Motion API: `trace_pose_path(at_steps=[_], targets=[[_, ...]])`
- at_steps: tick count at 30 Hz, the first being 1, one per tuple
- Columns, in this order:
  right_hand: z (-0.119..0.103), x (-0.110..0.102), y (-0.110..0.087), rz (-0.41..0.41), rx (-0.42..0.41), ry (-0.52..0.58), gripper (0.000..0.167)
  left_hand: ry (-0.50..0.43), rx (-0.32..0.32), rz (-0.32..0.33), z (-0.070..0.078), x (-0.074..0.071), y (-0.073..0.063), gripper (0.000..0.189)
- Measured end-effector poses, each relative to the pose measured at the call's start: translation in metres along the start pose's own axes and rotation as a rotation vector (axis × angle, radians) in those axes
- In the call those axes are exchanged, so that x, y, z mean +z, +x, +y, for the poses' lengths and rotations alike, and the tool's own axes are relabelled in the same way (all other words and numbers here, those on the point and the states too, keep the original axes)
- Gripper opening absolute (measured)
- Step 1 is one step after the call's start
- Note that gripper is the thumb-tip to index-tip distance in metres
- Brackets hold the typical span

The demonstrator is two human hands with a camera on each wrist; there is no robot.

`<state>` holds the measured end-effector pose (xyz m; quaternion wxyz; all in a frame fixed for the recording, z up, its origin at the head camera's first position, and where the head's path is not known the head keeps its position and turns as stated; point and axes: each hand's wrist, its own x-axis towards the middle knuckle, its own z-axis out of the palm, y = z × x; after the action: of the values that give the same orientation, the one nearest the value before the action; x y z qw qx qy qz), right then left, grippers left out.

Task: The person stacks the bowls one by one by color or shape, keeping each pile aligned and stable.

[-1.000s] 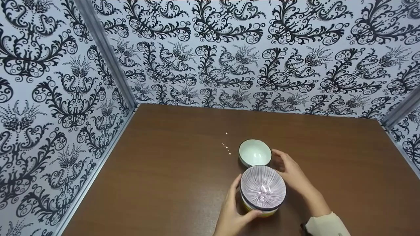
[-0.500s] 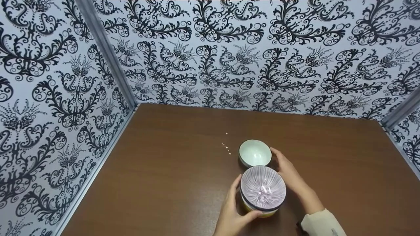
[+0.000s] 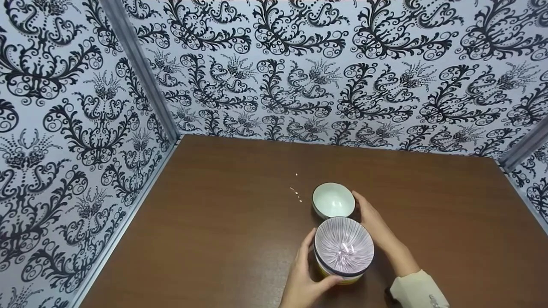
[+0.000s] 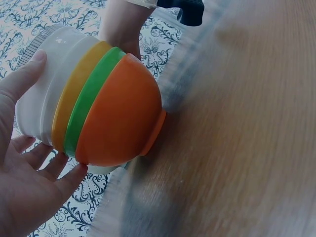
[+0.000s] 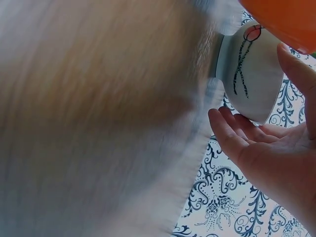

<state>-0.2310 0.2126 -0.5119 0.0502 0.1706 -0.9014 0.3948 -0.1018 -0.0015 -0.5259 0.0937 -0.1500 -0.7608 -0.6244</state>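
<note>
My left hand (image 3: 302, 278) grips a stack of nested bowls, thumb on the near side and fingers on the far side. On top sits a bowl with purple-grey stripes (image 3: 343, 246). Below it the left wrist view shows white bowls (image 4: 42, 94), then a yellow bowl (image 4: 74, 89), a green bowl (image 4: 94, 94) and, lowest, an orange bowl (image 4: 123, 113). Just behind the stack stands a separate white bowl (image 3: 334, 200) with a drawn flower on its outside. My right hand (image 3: 376, 220) holds that bowl at its right side, thumb and fingers around its wall.
The brown wooden table (image 3: 222, 214) extends to both sides and behind the bowls. A few small pale crumbs (image 3: 296, 194) lie left of the white bowl. Patterned wall panels (image 3: 299, 77) stand along the back and left edges.
My right hand has moved slightly left and closed in on the white bowl, its fingertips now at the rim. The left hand and the bowls stay in place.
</note>
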Motion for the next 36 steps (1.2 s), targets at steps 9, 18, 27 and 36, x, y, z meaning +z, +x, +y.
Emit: trace_pose_path(at_steps=[9,18,27,36], targets=[[0.0026,0.0029,0.0022,0.010,-0.014,-0.019,0.100,0.019,0.022,0.009,-0.0005,0.0001,-0.0010,0.098],[0.0014,0.0051,0.0021,0.013,-0.012,0.003,0.097,0.030,0.015,0.015,0.0009,-0.0005,-0.0012,0.098],[0.0057,0.0067,0.0020,0.007,-0.059,0.017,0.105,-0.029,-0.029,-0.011,0.0028,-0.0007,-0.0004,0.101],[0.0090,0.0092,0.0056,0.001,-0.097,0.063,0.116,-0.011,-0.039,-0.007,0.0042,-0.0013,-0.0004,0.101]])
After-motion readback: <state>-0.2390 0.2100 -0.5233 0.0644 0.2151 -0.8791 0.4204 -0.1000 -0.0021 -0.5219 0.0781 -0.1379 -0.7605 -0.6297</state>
